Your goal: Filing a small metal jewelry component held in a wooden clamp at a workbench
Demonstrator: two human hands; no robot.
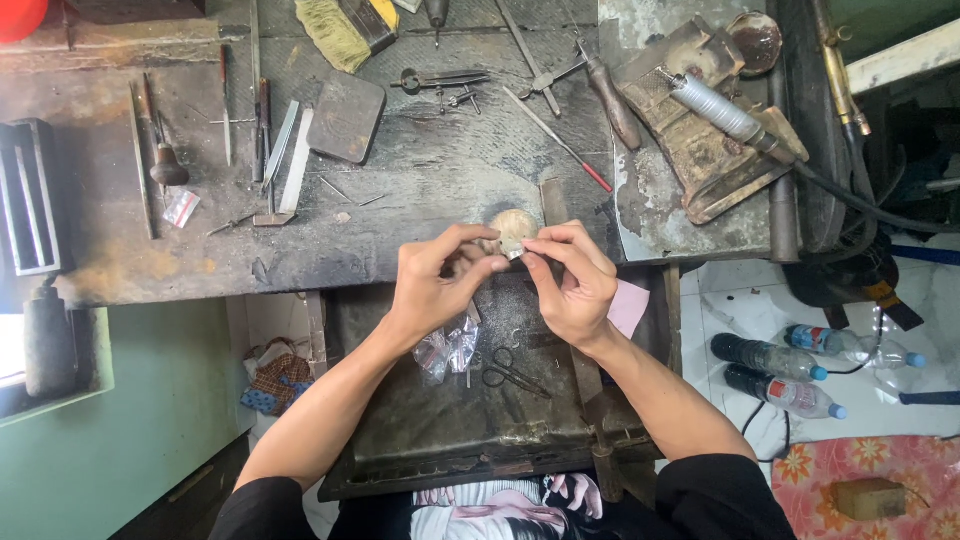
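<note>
Head view, looking down on a dark, worn table [420,180].

Left hand [432,285] and right hand [572,285] meet at the table's front edge, over an open metal drawer [430,430]. Both sets of fingers are pinched together on a small pale piece [512,252]; it is too small to identify. It sits just below a rounded tan knob [514,228] at the table edge. Whether piece and knob touch: cannot tell.

In the drawer, under the wrists: crumpled clear plastic bags [448,348] and small black scissors [512,372]. A pink paper [630,306] lies just beside the right hand.

On the table behind the hands: a thin red-tipped rod [560,142], a wooden-handled tool [612,102], a dark square pad [346,116], files and gravers [270,140], a straw brush [335,32]. To the right, a silver handpiece [720,110] rests on a rusty block [700,140].

Floor at right: three plastic bottles [780,365]. Nothing lies between the hands and the piece.
</note>
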